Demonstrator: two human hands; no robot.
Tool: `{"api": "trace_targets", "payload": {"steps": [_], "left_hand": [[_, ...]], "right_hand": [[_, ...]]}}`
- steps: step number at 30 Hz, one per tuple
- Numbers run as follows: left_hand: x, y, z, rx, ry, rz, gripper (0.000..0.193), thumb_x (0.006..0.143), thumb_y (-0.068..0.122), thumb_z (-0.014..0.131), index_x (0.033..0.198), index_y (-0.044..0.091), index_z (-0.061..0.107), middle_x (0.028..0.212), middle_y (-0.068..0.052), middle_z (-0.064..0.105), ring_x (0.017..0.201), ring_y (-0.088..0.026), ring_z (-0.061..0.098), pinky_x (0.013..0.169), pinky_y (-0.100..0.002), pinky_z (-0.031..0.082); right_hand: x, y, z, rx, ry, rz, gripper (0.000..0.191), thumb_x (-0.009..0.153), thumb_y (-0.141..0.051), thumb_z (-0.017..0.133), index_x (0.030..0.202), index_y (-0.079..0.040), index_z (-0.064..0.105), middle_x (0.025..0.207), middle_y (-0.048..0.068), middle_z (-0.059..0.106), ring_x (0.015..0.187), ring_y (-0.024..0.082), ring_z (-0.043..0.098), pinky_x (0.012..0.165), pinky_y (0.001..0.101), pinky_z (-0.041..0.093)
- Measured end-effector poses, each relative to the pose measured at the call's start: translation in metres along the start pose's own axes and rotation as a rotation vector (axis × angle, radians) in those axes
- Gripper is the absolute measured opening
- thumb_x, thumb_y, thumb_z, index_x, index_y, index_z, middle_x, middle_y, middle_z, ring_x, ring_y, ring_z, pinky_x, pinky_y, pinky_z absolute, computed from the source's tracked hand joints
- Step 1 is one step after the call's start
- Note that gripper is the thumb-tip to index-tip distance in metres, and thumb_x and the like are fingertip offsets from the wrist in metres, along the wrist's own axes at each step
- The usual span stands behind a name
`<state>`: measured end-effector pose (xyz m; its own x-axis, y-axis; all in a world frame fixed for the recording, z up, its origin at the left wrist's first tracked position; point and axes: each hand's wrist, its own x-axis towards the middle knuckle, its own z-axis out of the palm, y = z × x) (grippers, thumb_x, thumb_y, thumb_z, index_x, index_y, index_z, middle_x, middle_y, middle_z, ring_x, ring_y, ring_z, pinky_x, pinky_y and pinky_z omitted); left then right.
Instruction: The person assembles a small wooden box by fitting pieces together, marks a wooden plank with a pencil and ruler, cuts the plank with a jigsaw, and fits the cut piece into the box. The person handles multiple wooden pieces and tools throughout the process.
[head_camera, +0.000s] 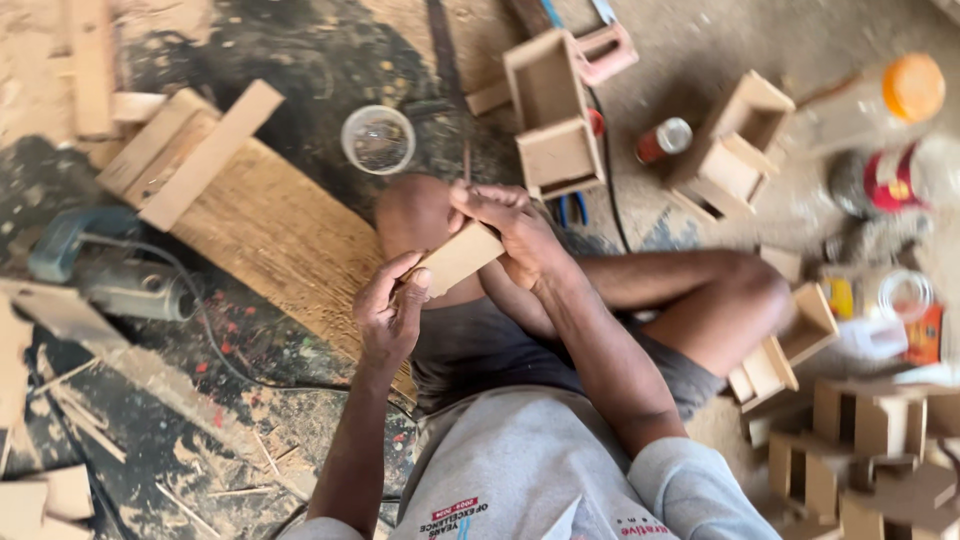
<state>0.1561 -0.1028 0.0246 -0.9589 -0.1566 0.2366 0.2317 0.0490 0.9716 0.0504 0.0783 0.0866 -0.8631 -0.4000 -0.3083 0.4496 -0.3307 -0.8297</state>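
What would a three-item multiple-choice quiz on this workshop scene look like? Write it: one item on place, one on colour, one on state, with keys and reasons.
1. Where is the clear cup?
A. On the floor beyond the knee
B. Inside a wooden box
C. In the left hand

2. What colour is the lid at the top right?
A. Blue
B. Orange
C. White

3. How is the wood piece held?
A. Lying loose on the floor
B. Gripped by the left hand only
C. Held between both hands

Answers:
1 A: the cup stands on the dark floor just past the knee.
2 B: the lid is plainly orange.
3 C: the left hand pinches its lower end and the right hand wraps its upper end.
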Motion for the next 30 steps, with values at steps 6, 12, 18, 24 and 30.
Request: {"api": "trace_targets", "payload": {"steps": [6, 12, 18, 24, 30], "left_hand": [[-0.004, 0.014, 0.028, -0.318, -0.073, -0.15, 0.032, 0.105, 0.017, 0.067, 0.128, -0.005, 0.063, 0.106, -0.012, 0.074, 0.083, -0.012, 0.071, 0.069, -0.023, 0.058], [-0.005, 0.035, 0.033, -0.234, -0.216, -0.296, 0.033, 0.101, 0.017, 0.068, 0.122, -0.008, 0.067, 0.091, -0.013, 0.075, 0.067, -0.016, 0.073, 0.056, -0.023, 0.055], [-0.012, 0.035, 0.063, -0.327, -0.226, -0.361, 0.032, 0.102, 0.017, 0.069, 0.122, -0.008, 0.065, 0.093, -0.012, 0.075, 0.067, -0.015, 0.071, 0.056, -0.022, 0.054], [-0.011, 0.032, 0.071, -0.219, -0.251, -0.392, 0.031, 0.1, 0.015, 0.068, 0.121, -0.008, 0.065, 0.092, -0.011, 0.074, 0.066, -0.014, 0.071, 0.055, -0.021, 0.054], [-0.016, 0.029, 0.061, -0.138, -0.317, -0.457, 0.028, 0.098, 0.013, 0.07, 0.117, -0.008, 0.068, 0.084, -0.011, 0.074, 0.062, -0.011, 0.068, 0.053, -0.021, 0.054]], "right_hand": [[-0.034, -0.02, -0.036, 0.049, -0.093, -0.059, 0.026, 0.099, -0.027, 0.07, 0.098, -0.001, 0.074, 0.091, 0.005, 0.074, 0.081, 0.011, 0.069, 0.073, 0.0267, 0.057], [-0.053, -0.023, -0.07, -0.066, -0.245, -0.188, 0.024, 0.108, -0.021, 0.066, 0.106, 0.002, 0.071, 0.1, 0.006, 0.071, 0.09, 0.01, 0.065, 0.077, 0.0243, 0.052], [-0.064, -0.012, -0.101, 0.023, -0.227, -0.16, 0.023, 0.109, -0.021, 0.063, 0.107, 0.001, 0.069, 0.1, 0.005, 0.07, 0.091, 0.01, 0.066, 0.079, 0.0255, 0.053], [-0.084, -0.018, -0.127, -0.235, -0.206, -0.189, 0.024, 0.109, -0.02, 0.061, 0.116, 0.002, 0.07, 0.104, 0.003, 0.072, 0.094, 0.008, 0.065, 0.081, 0.0234, 0.053], [-0.092, -0.002, -0.14, -0.366, -0.284, -0.161, 0.021, 0.111, -0.015, 0.056, 0.12, 0.0, 0.068, 0.107, 0.0, 0.071, 0.099, 0.006, 0.063, 0.087, 0.0221, 0.052]]}}
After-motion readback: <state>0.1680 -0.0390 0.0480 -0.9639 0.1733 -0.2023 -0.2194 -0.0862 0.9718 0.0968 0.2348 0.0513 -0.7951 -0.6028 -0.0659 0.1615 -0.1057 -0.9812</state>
